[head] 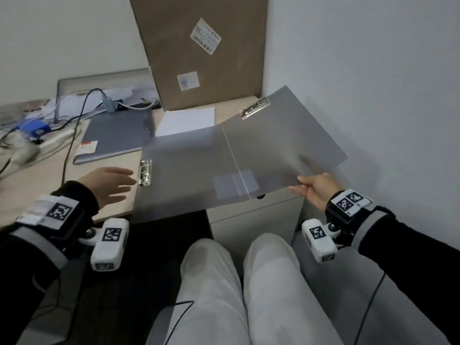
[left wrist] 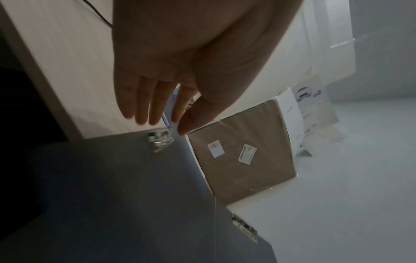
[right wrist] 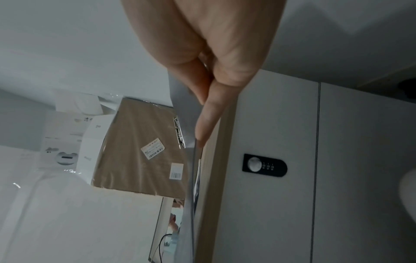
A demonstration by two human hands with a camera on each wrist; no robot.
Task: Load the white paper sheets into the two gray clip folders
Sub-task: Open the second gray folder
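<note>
over the desk edge, right hand (head: 315, 189) pinches the open folder (head: 249, 155) corner (left hand (head: 109, 184) hovers flat, fingers straight, empty).

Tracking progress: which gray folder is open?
The open folder pinched by the right hand; the closed folder lies flat on the desk.

You can read no text here. The brown cardboard box (head: 199, 51) at the desk's back edge bears two white barcode labels (head: 205, 36), print too small to read. The closed gray folder (head: 114, 138) carries a red-and-white sticker (head: 88, 146), illegible.
</note>
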